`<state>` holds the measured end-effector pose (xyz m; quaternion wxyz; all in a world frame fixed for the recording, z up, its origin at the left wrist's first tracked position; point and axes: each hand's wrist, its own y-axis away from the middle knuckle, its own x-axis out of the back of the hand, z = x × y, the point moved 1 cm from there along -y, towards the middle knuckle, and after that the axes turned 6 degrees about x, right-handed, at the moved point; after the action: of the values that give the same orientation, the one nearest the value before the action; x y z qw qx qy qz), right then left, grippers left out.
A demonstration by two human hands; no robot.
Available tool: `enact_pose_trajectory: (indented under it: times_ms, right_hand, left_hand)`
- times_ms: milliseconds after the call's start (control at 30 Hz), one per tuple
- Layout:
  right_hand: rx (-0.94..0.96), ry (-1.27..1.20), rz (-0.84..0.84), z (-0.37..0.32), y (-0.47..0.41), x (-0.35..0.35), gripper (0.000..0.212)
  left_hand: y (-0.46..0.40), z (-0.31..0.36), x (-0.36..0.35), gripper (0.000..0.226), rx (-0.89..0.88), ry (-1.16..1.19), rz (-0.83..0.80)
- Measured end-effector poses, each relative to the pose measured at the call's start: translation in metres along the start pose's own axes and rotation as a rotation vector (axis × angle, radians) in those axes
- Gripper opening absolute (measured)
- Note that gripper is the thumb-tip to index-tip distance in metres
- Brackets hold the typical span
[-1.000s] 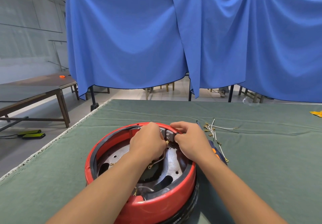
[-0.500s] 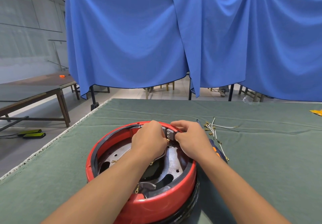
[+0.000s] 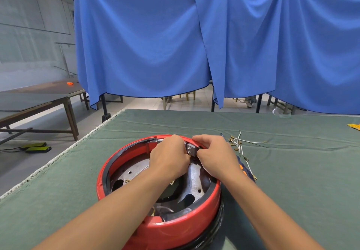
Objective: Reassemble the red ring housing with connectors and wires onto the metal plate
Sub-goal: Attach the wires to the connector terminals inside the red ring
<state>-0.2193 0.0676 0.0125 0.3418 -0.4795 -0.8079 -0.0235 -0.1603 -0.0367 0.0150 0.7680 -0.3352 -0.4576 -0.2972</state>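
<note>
The red ring housing [image 3: 181, 230] sits on the green cloth in front of me, around a grey metal plate [image 3: 196, 179] with holes. A small grey connector block [image 3: 191, 149] stands at the ring's far inner edge. My left hand [image 3: 169, 158] is closed just left of the block, fingers pinched at a brass-tipped wire; what it grips is mostly hidden. My right hand [image 3: 216, 156] is closed on the block's right side. White wires [image 3: 162, 209] lie inside the ring near me.
Loose white wires with brass terminals [image 3: 239, 144] lie on the green table cloth [image 3: 292, 171] right of the ring. An orange-and-dark tool [image 3: 244, 169] shows behind my right wrist. A yellow object [image 3: 355, 126] is at the far right edge. Blue curtains hang behind.
Both hands have stayed at the connector block with only small finger shifts. The view has edged slightly; the ring has not moved.
</note>
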Motion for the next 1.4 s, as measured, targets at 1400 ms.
enact_pose_trajectory:
  times_ms: [1400]
  right_hand:
    - [-0.009, -0.123, 0.026, -0.001, 0.003, 0.003, 0.036]
  left_hand:
    - [0.008, -0.020, 0.029, 0.019, 0.071, -0.045, 0.119]
